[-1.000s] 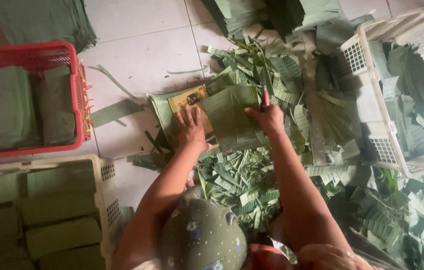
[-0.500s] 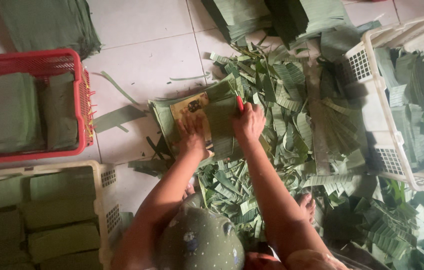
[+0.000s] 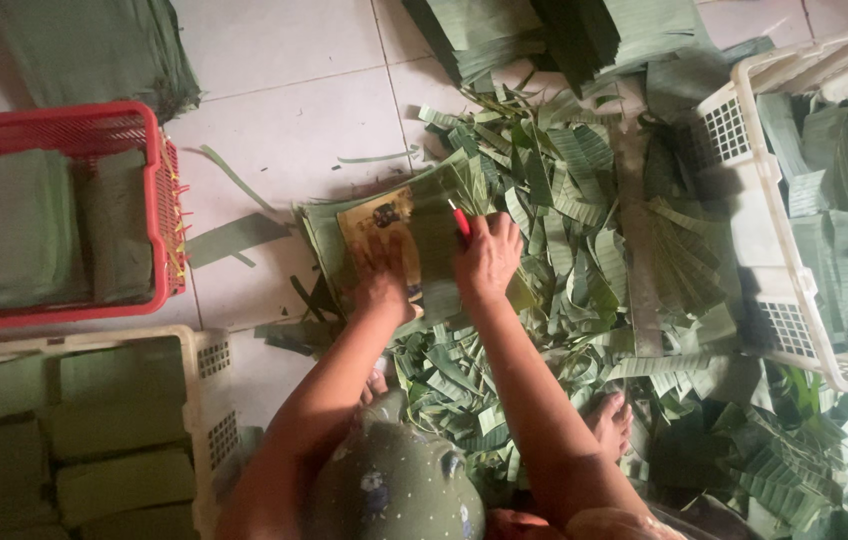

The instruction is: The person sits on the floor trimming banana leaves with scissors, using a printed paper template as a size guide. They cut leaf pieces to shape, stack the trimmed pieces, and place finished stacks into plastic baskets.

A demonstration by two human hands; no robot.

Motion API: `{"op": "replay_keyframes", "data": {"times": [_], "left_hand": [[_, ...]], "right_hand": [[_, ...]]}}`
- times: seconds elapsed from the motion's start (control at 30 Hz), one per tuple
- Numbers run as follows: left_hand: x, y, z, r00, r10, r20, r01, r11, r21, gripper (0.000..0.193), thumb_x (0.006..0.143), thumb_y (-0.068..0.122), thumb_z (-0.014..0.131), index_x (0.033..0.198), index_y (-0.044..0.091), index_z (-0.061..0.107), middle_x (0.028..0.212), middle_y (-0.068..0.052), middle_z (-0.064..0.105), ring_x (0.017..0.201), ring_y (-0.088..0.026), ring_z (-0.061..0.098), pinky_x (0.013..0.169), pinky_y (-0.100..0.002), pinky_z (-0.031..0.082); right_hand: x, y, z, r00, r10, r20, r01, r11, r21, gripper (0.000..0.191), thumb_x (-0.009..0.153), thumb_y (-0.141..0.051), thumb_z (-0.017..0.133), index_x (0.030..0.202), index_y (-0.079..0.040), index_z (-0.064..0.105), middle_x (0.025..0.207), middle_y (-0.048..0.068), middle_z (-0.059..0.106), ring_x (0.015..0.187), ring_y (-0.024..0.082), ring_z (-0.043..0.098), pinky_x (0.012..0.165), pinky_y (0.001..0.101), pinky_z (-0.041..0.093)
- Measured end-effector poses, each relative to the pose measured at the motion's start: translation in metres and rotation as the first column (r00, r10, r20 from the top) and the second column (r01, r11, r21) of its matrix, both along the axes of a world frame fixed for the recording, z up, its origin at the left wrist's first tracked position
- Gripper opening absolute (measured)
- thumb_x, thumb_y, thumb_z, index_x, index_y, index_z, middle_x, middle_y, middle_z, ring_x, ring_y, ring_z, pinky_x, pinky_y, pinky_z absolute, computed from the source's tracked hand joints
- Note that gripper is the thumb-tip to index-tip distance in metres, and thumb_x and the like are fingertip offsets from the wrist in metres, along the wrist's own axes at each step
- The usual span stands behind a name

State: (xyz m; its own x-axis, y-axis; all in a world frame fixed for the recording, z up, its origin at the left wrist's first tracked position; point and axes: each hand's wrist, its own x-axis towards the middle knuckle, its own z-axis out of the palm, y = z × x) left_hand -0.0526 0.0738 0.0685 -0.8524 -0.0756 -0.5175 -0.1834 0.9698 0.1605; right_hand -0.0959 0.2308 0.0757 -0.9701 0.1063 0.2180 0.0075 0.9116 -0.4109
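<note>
Two hands working a stack of green leaves on a tiled floor.

The left hand (image 3: 384, 285) presses flat on a card (image 3: 376, 225) atop the leaf stack (image 3: 434, 235); just beside it, the right hand (image 3: 487, 262) grips a red-handled knife (image 3: 460, 220) at the card's edge, leaf scraps (image 3: 584, 190) beyond.

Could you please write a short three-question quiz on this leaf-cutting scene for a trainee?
1. True or false: the right hand grips a red-handled tool.
2. What does the left hand press down on?
A. the red basket
B. a flat template on the stack of green leaves
C. the white crate
3. What lies inside the red basket?

Key:
1. True.
2. B.
3. Folded stacks of green leaves.
</note>
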Motion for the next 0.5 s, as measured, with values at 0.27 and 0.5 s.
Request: {"op": "replay_keyframes", "data": {"times": [0.27, 0.5], "left_hand": [[-0.001, 0.005, 0.017, 0.997, 0.035, 0.076, -0.035, 0.999, 0.000, 0.142, 0.066, 0.046, 0.094, 0.163, 0.024, -0.006, 0.171, -0.017, -0.016, 0.156, -0.048, -0.006, 0.102, -0.080, 0.037], [-0.003, 0.000, -0.012, 1.000, 0.006, 0.008, -0.006, 0.999, 0.039, 0.146, 0.063, 0.046, 0.095, 0.164, 0.018, -0.007, 0.170, -0.019, -0.013, 0.153, -0.052, -0.004, 0.106, -0.075, 0.039]], "right_hand": [[-0.028, 0.016, -0.029, 0.993, 0.034, 0.115, -0.007, 0.973, -0.231, 0.013, 0.093, -0.021, 0.073, 0.097, -0.009, 0.071, 0.087, 0.016, 0.071, 0.081, 0.042, 0.069, 0.071, 0.0519, 0.052], [-0.123, 0.153, -0.021, 0.923, 0.070, 0.379, 0.121, 0.882, -0.456, 0.026, 0.075, -0.015, 0.090, 0.085, -0.002, 0.070, 0.067, 0.008, 0.068, 0.048, 0.015, 0.062, 0.040, 0.0338, 0.050]]}}
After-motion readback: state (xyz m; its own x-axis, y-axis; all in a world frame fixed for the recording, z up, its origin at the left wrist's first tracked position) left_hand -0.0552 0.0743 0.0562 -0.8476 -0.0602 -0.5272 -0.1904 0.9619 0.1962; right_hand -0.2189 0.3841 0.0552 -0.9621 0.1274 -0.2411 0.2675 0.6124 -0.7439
